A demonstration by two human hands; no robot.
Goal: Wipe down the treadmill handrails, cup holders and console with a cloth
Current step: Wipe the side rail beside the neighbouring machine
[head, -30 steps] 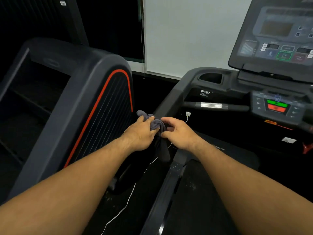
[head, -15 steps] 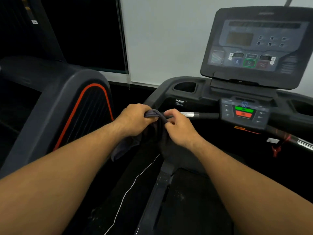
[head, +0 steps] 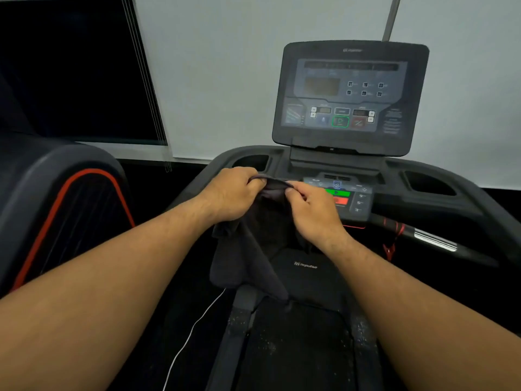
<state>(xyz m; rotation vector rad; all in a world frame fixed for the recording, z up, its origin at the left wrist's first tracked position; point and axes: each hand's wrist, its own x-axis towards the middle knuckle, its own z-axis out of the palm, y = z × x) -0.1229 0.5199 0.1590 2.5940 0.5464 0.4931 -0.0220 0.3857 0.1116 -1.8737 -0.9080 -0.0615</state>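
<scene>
Both hands pinch cloth (head: 248, 249) top edge: left hand (head: 229, 194), right hand (head: 313, 213). Soft, light, limp; best bunched mid-cloth before wiping.

The fingers (head: 255, 180) of the left hand (head: 231, 196) curl over the top edge of the cloth (head: 248, 258), so this edge is hidden there. The right hand (head: 313, 210) covers the left part of the lower control panel (head: 358, 198). The small labels on the console (head: 349, 94) are too blurred to read. The far end of the right handrail (head: 434, 238) is lost in the dark. Both forearms, the white cable (head: 191, 331) and the neighbouring machine (head: 56, 193) are cut off by the picture edges.
</scene>
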